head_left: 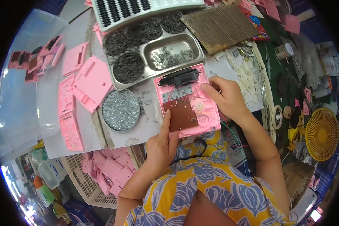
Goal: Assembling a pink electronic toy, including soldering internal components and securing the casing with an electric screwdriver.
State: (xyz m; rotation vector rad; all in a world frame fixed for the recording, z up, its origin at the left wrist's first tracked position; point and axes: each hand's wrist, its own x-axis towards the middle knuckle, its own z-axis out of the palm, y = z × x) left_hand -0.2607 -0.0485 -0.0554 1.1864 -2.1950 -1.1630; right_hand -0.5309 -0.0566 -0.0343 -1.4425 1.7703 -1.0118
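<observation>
An open pink plastic housing (pixel 213 119) rests tilted at the table's near edge, against my lap. Inside it are a brown circuit board (pixel 181 117), a black bar-shaped part (pixel 179 78) across the far end, a grey metal strip and thin loose wires. My left hand (pixel 162 146) lies at its near left corner, forefinger stretched onto the board and thumb at the near edge, holding the housing. Closed at the upper right side, my right hand (pixel 226 96) has thumb and forefinger on the rim beside the wires. Whether a wire is pinched there is hidden.
Beyond the housing sits a metal tray (pixel 143 49) with dark small parts and screws. A round dish (pixel 120 110) of silvery pieces and pink panels (pixel 93 81) lie left. Cardboard (pixel 220 27) and white pieces (pixel 248 77) lie right. A basket (pixel 79 177) of pink parts stands below.
</observation>
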